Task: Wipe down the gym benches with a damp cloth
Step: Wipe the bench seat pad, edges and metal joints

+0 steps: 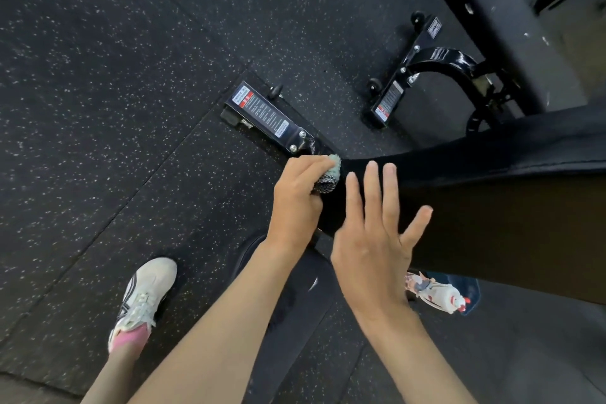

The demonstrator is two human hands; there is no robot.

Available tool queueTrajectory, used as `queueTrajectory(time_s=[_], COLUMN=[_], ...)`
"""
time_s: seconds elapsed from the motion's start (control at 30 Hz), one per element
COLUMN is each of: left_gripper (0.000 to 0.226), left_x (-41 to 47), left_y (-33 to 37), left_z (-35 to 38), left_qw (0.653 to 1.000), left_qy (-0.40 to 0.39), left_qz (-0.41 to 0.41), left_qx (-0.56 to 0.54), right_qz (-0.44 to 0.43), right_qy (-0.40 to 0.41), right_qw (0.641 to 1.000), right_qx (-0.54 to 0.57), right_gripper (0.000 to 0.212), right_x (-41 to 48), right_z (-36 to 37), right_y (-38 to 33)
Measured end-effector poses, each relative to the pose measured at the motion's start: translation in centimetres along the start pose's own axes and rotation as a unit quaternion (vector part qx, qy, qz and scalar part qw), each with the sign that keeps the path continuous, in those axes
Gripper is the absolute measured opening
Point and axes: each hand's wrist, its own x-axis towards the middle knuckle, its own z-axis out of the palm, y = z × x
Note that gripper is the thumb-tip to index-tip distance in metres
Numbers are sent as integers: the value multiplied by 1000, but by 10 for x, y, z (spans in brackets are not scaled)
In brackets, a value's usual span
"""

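Gripping a small bunched cloth (329, 175) in the curled fingers of the left hand (296, 197), right at the narrow end edge of the bench (492, 207), with the right hand (370, 239) released, fingers straight and spread over the pad. Probably soft and light, easy to squeeze; better to hold by the bunched middle. Mind the steel foot (265, 115) just beyond that edge; open floor (131, 75) to the left for stepping.

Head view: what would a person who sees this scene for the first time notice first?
First the two bare hands in the middle: the left hand grips a bunched green and black cloth at the end of the black bench pad, and the right hand is spread open over the pad beside it. Next, the white shoe at lower left on the speckled rubber floor.
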Motion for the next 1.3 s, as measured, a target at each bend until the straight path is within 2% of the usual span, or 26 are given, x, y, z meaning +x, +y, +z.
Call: queueTrajectory(time_s=[0.1,0.17,0.23,0.3,0.47,0.6,0.7,0.8,0.9,0.97,1.03,1.1,1.13,1.23,1.3], left_gripper=[55,51,52,55,60,60,59,64,62,64,65,66,67,67,69], left_x=[-5,-21,-36,-38,-13,-22,-23,-34,-48,-46,-39,-31,-29,-34,-43], left_y=[-45,-74,-77,-58,-8,-14,-26,-59,-90,-94,-86,-74,-65,-43,-49], left_z=[-10,-21,-28,-27,0,14,21,15,-1,-8,-12,-13,-11,1,9], left_qw=[992,979,974,975,993,991,990,992,996,992,996,994,993,996,993], left_qy=[-18,-7,25,60,91,120,126,72,-49,-77,-34,47,74,73,67], left_qz=[-122,-202,-227,-211,-37,0,-29,-101,-31,-12,-49,-96,-95,-39,-75], left_qx=[38,34,-3,-38,-69,-54,-46,-25,67,96,66,6,-14,-40,-61], right_qz=[-16,-31,-34,-35,-23,-38,-65,-67,-62,-66,-62,-61,-61,-63,-64], right_qy=[-3,-10,-10,-3,30,30,16,16,16,20,21,20,22,36,40], right_qw=[998,996,996,996,994,993,989,989,990,992,994,994,994,994,994], right_qx=[-61,-84,-88,-77,-101,-112,-128,-131,-122,-107,-92,-89,-87,-87,-82], right_gripper=[57,63,69,67,58,59,61,68,71,65,60,60,59,58,58], right_x=[1,1,2,4,9,10,10,11,12,11,12,12,12,13,14], right_z=[1,5,12,18,30,36,39,41,44,43,41,40,40,42,44], right_y=[6,12,16,16,13,4,1,5,5,3,3,2,2,-1,-2])
